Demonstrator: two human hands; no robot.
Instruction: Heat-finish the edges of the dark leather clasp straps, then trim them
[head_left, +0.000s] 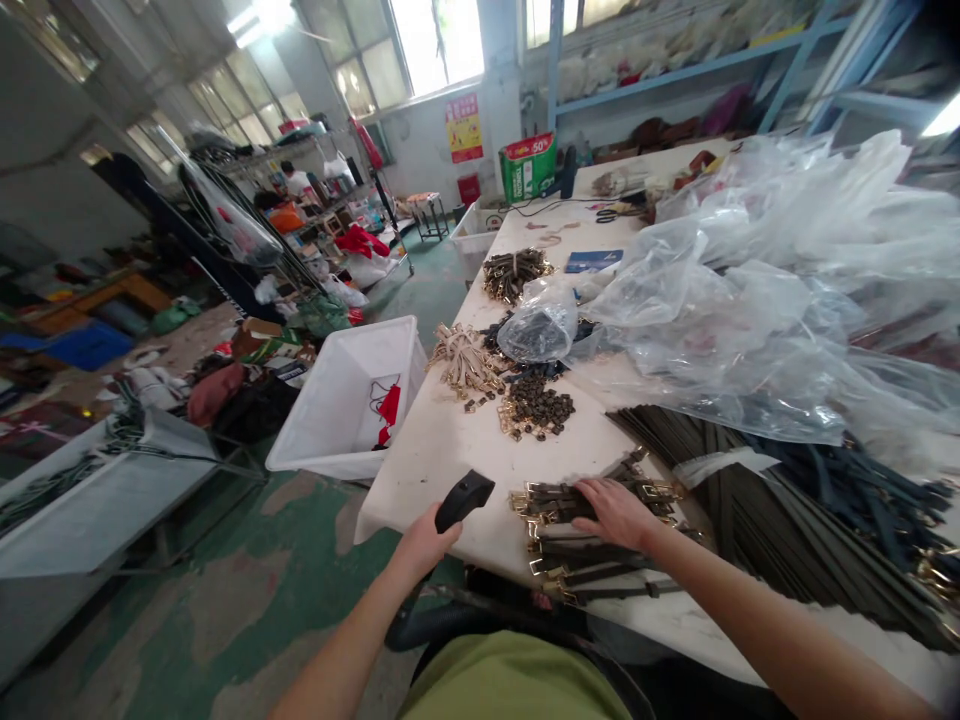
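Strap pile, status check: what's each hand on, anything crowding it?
Left hand closed on black handheld tool. Right hand flat on buckled strap pile. Plastic bags behind, apart.

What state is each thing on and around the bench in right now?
left hand: closed around the black handheld tool
black handheld tool: held over the table's near edge
right hand: open, palm down on the buckled straps
buckled straps: piled flat under the right hand
white bin: open-topped, beside the table, red item inside
clear plastic bags: crumpled, heaped on the table
green box: upright at the far end
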